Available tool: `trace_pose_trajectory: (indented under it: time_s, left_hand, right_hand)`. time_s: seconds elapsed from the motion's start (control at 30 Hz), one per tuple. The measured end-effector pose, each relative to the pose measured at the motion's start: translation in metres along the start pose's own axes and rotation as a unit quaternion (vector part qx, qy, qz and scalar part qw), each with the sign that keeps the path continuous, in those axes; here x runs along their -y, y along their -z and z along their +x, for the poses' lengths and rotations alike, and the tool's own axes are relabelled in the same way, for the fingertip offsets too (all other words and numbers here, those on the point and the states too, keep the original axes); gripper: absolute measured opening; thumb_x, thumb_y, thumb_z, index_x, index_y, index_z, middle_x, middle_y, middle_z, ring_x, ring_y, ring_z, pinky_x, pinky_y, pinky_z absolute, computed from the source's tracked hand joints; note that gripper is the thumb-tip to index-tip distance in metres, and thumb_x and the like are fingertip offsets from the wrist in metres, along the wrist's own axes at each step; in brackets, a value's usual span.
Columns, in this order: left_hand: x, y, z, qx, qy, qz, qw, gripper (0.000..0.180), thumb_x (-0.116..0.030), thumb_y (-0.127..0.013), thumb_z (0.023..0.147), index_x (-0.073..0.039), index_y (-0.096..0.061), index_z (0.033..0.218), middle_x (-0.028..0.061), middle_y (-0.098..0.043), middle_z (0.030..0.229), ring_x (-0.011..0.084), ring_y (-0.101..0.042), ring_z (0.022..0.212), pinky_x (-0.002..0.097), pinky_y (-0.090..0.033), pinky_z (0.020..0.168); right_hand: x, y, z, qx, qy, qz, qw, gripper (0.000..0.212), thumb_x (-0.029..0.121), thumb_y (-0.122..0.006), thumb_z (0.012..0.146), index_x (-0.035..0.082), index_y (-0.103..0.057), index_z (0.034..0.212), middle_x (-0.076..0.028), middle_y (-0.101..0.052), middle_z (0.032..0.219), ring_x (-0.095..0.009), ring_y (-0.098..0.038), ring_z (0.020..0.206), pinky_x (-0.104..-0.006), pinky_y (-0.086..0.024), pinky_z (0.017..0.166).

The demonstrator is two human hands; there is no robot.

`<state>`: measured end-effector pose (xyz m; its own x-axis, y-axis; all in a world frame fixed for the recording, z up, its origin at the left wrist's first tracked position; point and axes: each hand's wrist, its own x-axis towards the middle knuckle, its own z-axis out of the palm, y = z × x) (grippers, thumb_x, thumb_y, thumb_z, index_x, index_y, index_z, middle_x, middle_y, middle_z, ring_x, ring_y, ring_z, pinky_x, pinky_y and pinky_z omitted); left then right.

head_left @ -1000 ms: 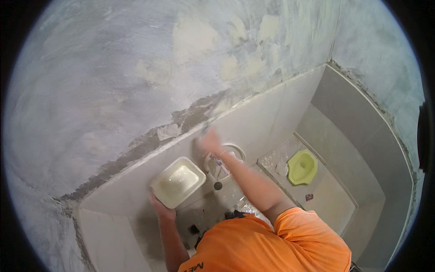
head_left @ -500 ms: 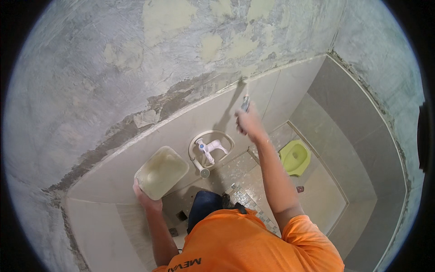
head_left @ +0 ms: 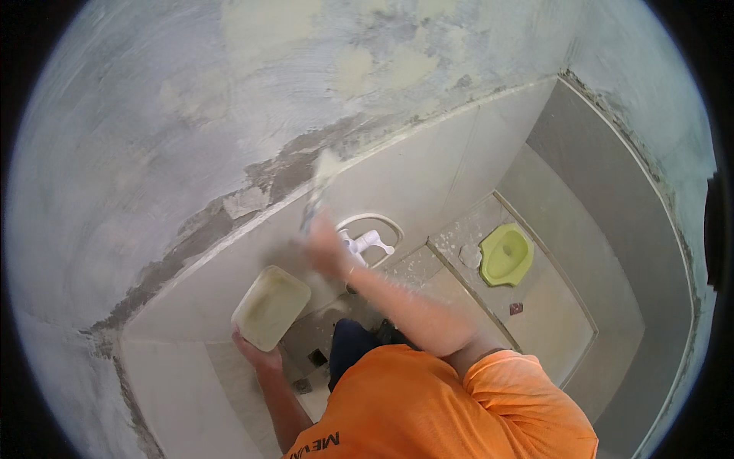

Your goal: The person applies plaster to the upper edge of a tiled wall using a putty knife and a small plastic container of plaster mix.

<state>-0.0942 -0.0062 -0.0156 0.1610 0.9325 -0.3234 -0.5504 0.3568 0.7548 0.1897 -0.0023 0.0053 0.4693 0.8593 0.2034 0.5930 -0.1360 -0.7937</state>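
My left hand [head_left: 258, 353] grips the lower corner of a cream rectangular tub [head_left: 284, 274], with pale paste or residue inside. Closed around the grey-blue handle of a putty knife [head_left: 312, 210], my right hand [head_left: 327, 249] is above and right of the tub, smeared by motion. The knife's pale, blurred end points up at the line where the tiles meet the rough plastered wall [head_left: 153, 153]. Behind my right hand, a white tap [head_left: 373, 241] with a looped hose is partly hidden.
A yellow-green squat toilet [head_left: 506, 256] sits in the raised floor at right, a whitish lump [head_left: 470, 255] beside it. A drain opening [head_left: 317, 357] is near my legs. Grey tiles [head_left: 604, 183] cover the right wall's lower part, below a ragged plaster edge.
My right hand has swung left and down with the putty knife, from right of the tap to near the tub. The tub has shifted slightly and the view has moved a little.
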Motion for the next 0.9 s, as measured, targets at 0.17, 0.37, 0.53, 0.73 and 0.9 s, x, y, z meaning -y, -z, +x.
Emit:
trace_pose_trajectory:
  time_s: [0.17, 0.37, 0.53, 0.73, 0.9]
  left_hand:
    - [-0.005, -0.042, 0.008, 0.029, -0.029, 0.072, 0.997, 0.048, -0.041, -0.037, 0.109, -0.005, -0.058, 0.133, 0.0101, -0.064, 0.128, 0.0255, -0.063, 0.120, 0.0424, -0.053, 0.100]
    - [0.002, -0.056, 0.039, 0.151, -0.019, 0.036, 0.988, 0.047, -0.041, -0.037, 0.109, -0.006, -0.058, 0.133, 0.0083, -0.065, 0.126, 0.0225, -0.064, 0.116, 0.0405, -0.053, 0.098]
    - [0.007, -0.064, 0.018, 0.139, -0.057, 0.090, 0.985, 0.047, -0.045, -0.040, 0.108, -0.009, -0.059, 0.133, 0.0058, -0.065, 0.126, 0.0216, -0.064, 0.117, 0.0383, -0.052, 0.097]
    - [-0.004, -0.040, -0.005, 0.030, -0.026, 0.022, 0.999, 0.049, -0.049, -0.043, 0.107, -0.011, -0.059, 0.134, 0.0057, -0.064, 0.128, 0.0226, -0.063, 0.118, 0.0391, -0.052, 0.099]
    - [-0.019, -0.010, -0.022, -0.081, -0.050, 0.004, 0.995, 0.052, -0.050, -0.043, 0.106, -0.011, -0.058, 0.137, 0.0075, -0.063, 0.133, 0.0253, -0.061, 0.123, 0.0400, -0.051, 0.101]
  right_hand:
    - [0.045, 0.048, -0.055, 0.069, -0.038, 0.147, 0.986, 0.046, 0.022, -0.064, 0.090, -0.009, -0.050, 0.121, -0.032, -0.063, 0.108, -0.045, -0.064, 0.101, -0.0473, -0.050, 0.090]
    - [0.031, 0.153, -0.069, 0.055, -0.197, 0.283, 0.937, 0.046, 0.018, -0.065, 0.092, -0.002, -0.049, 0.130, -0.014, -0.065, 0.084, -0.024, -0.066, 0.067, -0.0377, -0.053, 0.060]
    - [-0.001, 0.180, -0.040, -0.067, -0.249, 0.282, 0.924, 0.035, 0.015, -0.063, 0.092, 0.000, -0.052, 0.122, -0.009, -0.061, 0.075, -0.016, -0.062, 0.058, -0.0334, -0.049, 0.050]
    - [0.008, 0.114, 0.012, -0.126, -0.097, 0.037, 0.987, 0.035, 0.021, -0.062, 0.091, -0.008, -0.057, 0.109, -0.030, -0.066, 0.092, -0.046, -0.068, 0.087, -0.0525, -0.054, 0.080]
    - [0.070, 0.035, -0.032, 0.072, -0.044, 0.052, 0.995, 0.051, 0.024, -0.060, 0.092, -0.014, -0.047, 0.123, -0.041, -0.059, 0.111, -0.056, -0.059, 0.104, -0.0557, -0.048, 0.093]
